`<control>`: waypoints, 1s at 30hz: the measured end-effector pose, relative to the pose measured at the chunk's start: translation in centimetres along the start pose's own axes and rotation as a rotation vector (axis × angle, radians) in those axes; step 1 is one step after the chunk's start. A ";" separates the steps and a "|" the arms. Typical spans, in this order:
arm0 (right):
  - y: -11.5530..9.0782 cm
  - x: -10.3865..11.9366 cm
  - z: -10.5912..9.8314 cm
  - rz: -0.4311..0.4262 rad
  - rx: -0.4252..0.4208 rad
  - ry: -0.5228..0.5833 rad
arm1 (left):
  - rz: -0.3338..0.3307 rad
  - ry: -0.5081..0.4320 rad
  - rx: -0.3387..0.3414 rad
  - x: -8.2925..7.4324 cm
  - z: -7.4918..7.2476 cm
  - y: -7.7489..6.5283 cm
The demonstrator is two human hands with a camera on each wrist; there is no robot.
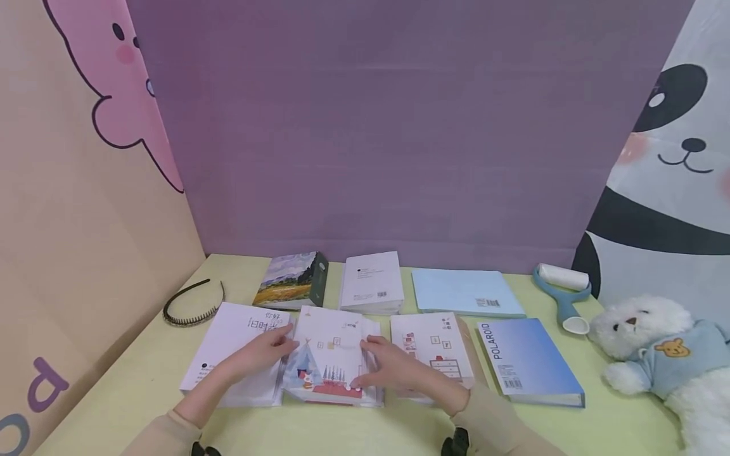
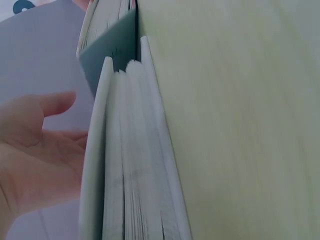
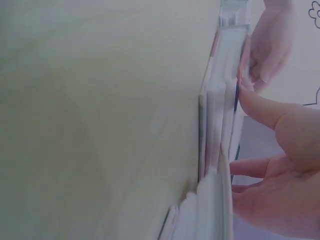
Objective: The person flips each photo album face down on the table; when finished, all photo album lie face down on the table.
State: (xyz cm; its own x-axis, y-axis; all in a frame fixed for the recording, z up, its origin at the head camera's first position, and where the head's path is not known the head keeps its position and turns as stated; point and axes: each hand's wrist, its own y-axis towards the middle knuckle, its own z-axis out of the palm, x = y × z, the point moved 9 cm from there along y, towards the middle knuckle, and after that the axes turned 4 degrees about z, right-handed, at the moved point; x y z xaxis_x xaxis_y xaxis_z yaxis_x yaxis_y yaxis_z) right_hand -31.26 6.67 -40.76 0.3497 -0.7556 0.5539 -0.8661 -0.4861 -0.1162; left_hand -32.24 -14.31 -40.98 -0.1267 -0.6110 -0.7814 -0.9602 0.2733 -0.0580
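Note:
A white photo album (image 1: 319, 326) with a tent and a red rug printed on its cover lies in the middle of the front row. My left hand (image 1: 258, 352) reaches over a plain white album (image 1: 219, 345) with its fingertips at the middle album's left edge. From the other side, my right hand (image 1: 396, 365) touches the cover's right part, thumb near the lower corner and fingers higher up. The right wrist view has the thumb (image 3: 265, 107) against the cover, fingers extended. In the left wrist view, the left thumb (image 2: 57, 103) stands out straight beside thick page edges (image 2: 132, 165).
Beside the right forearm lies another illustrated album (image 1: 436, 342), then a blue POLAROID album (image 1: 530, 358). Behind are a landscape-covered box-like book (image 1: 291, 278), a white album (image 1: 373, 278) and a light-blue one (image 1: 464, 291). A headband (image 1: 191, 320), lint roller (image 1: 564, 297) and plush bear (image 1: 678, 348) flank them.

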 end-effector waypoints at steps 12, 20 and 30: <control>0.9 1.5 0.4 -0.056 -0.004 0.175 | -0.048 -0.381 -0.057 -0.5 -0.5 -1.0; 1.5 2.4 0.5 -0.085 -0.061 0.162 | 0.028 -0.450 -0.028 -2.1 -1.4 -1.8; 1.6 4.4 -0.2 -0.231 -0.122 0.167 | 0.076 -0.424 0.011 -3.3 -1.6 -2.5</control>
State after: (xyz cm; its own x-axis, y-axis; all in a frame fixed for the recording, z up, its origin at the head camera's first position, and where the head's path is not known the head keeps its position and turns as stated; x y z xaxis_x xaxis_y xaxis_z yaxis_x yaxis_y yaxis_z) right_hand -31.16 2.66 -38.29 0.4873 -0.5438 0.6832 -0.8107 -0.5725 0.1226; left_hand -29.84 -14.18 -37.32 -0.0809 -0.2301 -0.9698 -0.9492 0.3147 0.0046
